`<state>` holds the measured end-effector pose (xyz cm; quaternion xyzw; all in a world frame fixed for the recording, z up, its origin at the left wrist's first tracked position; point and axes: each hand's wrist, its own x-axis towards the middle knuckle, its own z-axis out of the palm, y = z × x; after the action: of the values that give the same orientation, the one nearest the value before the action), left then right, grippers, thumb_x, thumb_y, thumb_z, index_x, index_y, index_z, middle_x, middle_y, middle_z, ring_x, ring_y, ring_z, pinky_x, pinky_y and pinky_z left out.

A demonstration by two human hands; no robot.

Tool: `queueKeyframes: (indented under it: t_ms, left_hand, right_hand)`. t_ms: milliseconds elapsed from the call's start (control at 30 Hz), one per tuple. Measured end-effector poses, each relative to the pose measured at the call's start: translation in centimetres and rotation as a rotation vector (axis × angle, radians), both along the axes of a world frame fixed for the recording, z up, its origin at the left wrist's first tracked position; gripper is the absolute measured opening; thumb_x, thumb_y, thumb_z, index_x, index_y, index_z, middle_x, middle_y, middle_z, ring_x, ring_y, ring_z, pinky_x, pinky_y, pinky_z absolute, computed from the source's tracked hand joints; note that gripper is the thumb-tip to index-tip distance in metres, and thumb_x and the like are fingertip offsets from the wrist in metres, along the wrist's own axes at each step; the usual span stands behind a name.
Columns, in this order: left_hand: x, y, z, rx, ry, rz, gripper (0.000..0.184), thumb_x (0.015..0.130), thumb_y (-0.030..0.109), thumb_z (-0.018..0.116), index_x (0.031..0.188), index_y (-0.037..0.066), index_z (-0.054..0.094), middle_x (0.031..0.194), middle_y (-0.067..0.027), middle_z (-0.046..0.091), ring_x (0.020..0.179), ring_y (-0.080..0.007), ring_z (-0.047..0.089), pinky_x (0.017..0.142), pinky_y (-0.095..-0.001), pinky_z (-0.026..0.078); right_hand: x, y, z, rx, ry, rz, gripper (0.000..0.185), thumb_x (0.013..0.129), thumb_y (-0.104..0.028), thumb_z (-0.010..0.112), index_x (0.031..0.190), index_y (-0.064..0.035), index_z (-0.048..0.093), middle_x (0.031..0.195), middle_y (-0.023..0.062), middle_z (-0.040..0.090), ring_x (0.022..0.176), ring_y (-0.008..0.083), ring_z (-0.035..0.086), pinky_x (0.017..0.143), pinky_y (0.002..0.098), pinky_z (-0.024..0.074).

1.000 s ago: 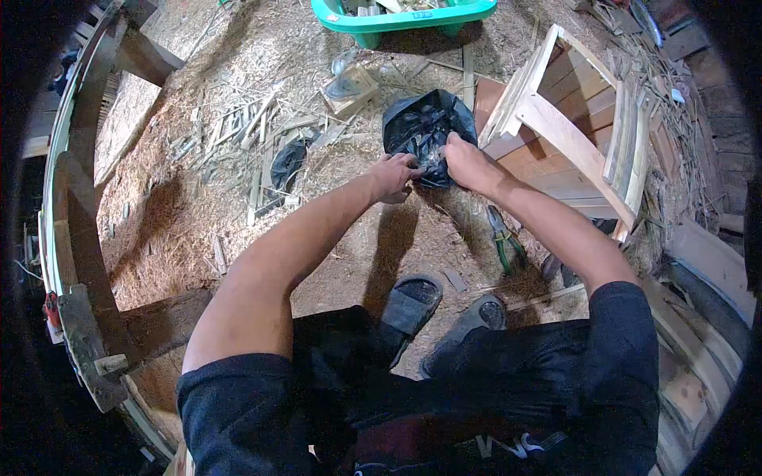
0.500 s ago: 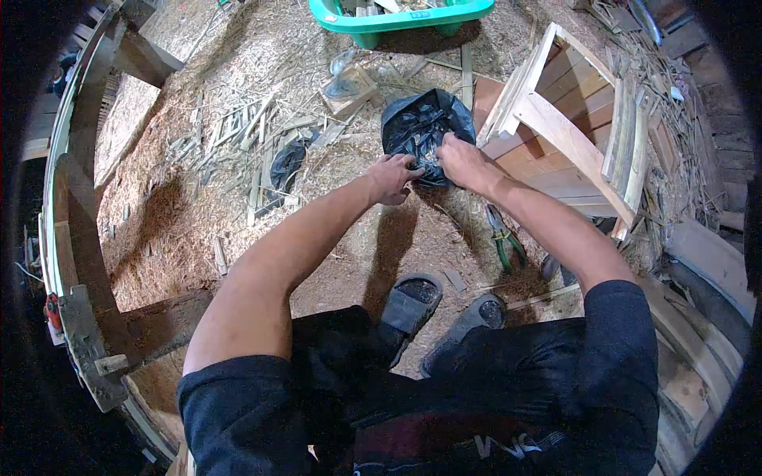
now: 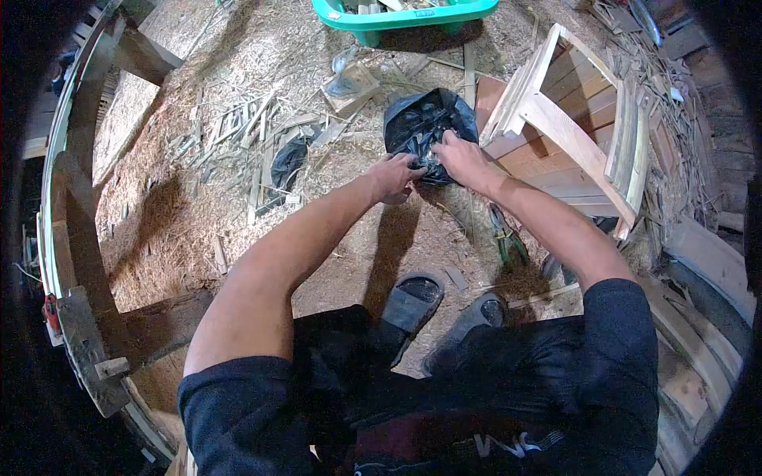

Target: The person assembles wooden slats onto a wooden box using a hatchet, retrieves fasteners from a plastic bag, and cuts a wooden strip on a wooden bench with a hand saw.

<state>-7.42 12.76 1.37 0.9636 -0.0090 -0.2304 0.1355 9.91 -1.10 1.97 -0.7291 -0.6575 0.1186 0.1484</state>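
Head view: left hand (image 3: 394,174) and right hand (image 3: 462,157), fingers part-curled, touch the black bag (image 3: 409,120); whether either grip is clenched on it, I cannot tell.

The floor (image 3: 329,274) is strewn with pale wood shavings, and thin wood scraps (image 3: 242,119) are scattered over it left of the frame's centre, beside a crumpled dark piece of plastic (image 3: 290,161). A black plastic bag (image 3: 409,119) lies just above the centre, with a small wooden box (image 3: 361,99) to its upper left and green-handled pliers (image 3: 502,238) to its lower right. A green tub (image 3: 389,24) stands at the top edge, a slatted wooden piece (image 3: 575,147) at the upper right.
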Motion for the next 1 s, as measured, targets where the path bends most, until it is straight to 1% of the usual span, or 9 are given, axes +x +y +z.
queueKeyframes:
  t_ms: [100,400,567,667,767,800,900,933,1000]
  left_hand:
    - [-0.1,0.2,-0.6,0.001,-0.022,-0.007,0.071,0.082,0.03,0.068,0.147,0.024,0.04,0.148,-0.0156,0.037,0.137,-0.033,0.037,0.109,-0.0489,0.035]
    - [-0.4,0.1,-1.1,0.045,-0.069,-0.026,0.073,0.082,0.031,0.07,0.148,0.025,0.039,0.146,-0.0137,0.04,0.135,-0.0314,0.039,0.108,-0.0476,0.036]
    - [-0.1,0.1,-0.9,0.018,-0.014,-0.021,0.073,0.082,0.029,0.069,0.148,0.025,0.039,0.147,-0.0133,0.039,0.135,-0.0321,0.039,0.107,-0.0488,0.038]
    - [-0.2,0.1,-0.2,-0.022,-0.105,0.014,0.06,0.082,0.024,0.068,0.139,0.017,0.051,0.139,-0.0153,0.049,0.128,-0.033,0.047,0.104,-0.0465,0.041]
    - [0.7,1.7,-0.9,-0.361,-0.175,0.2,0.043,0.082,0.021,0.068,0.122,0.009,0.064,0.121,-0.0166,0.062,0.115,-0.0334,0.058,0.098,-0.0427,0.047]
    - [0.7,1.7,-0.8,-0.407,-0.32,0.333,0.029,0.083,0.021,0.067,0.107,0.004,0.069,0.102,-0.0162,0.069,0.099,-0.0314,0.066,0.09,-0.0391,0.051]
    - [1.5,3.5,0.1,-0.57,-0.233,0.619,0.026,0.085,0.021,0.066,0.104,0.004,0.071,0.098,-0.0157,0.071,0.092,-0.0269,0.068,0.086,-0.0377,0.053]
    - [1.7,3.5,2.1,-0.518,-0.215,0.645,0.025,0.085,0.021,0.066,0.103,0.004,0.072,0.095,-0.0131,0.072,0.087,-0.0214,0.069,0.083,-0.0354,0.053]
    - [2.0,3.6,2.7,-0.608,-0.234,0.679,0.027,0.085,0.023,0.067,0.104,0.004,0.072,0.094,-0.0102,0.073,0.087,-0.0185,0.068,0.082,-0.0335,0.053]
  right_hand:
    - [-0.2,0.4,-0.4,-0.052,-0.094,-0.03,0.012,0.084,-0.005,0.056,0.09,0.0002,0.064,0.097,0.0215,0.057,0.081,0.0397,0.066,0.068,0.0486,0.0561]
    - [-0.5,1.1,-1.1,-0.076,-0.14,-0.103,0.014,0.087,-0.01,0.054,0.088,-0.0001,0.064,0.097,0.0205,0.059,0.078,0.0379,0.068,0.068,0.0486,0.057]
    - [0.2,1.0,-1.2,-0.063,-0.046,-0.099,0.015,0.09,-0.012,0.053,0.086,0.001,0.061,0.093,0.0202,0.058,0.079,0.0398,0.065,0.071,0.0501,0.0542]
    - [0.8,1.1,-1.8,0.072,0.064,-0.134,0.017,0.091,-0.013,0.054,0.088,0.0019,0.061,0.091,0.0204,0.059,0.083,0.0402,0.063,0.076,0.049,0.0515]
    - [1.1,1.0,-1.4,0.169,0.21,-0.173,0.018,0.091,-0.014,0.055,0.092,0.0022,0.062,0.091,0.0211,0.062,0.088,0.0393,0.063,0.079,0.046,0.0497]
    - [1.0,0.9,-1.0,0.187,0.265,-0.188,0.018,0.091,-0.014,0.055,0.094,0.0022,0.063,0.09,0.0213,0.063,0.089,0.0388,0.062,0.08,0.0449,0.0491]
    - [0.2,0.1,0.6,0.167,0.396,-0.306,0.016,0.088,-0.011,0.056,0.092,0.0029,0.064,0.09,0.0219,0.064,0.089,0.0385,0.063,0.082,0.045,0.0492]
    - [-0.1,-0.2,1.2,0.19,0.429,-0.315,0.016,0.089,-0.012,0.056,0.093,0.0022,0.064,0.091,0.0215,0.064,0.089,0.0379,0.063,0.082,0.0442,0.0493]
    - [-0.4,-0.8,2.2,0.235,0.493,-0.33,0.017,0.089,-0.012,0.056,0.095,0.0008,0.064,0.093,0.0209,0.065,0.09,0.0369,0.063,0.082,0.0426,0.0494]
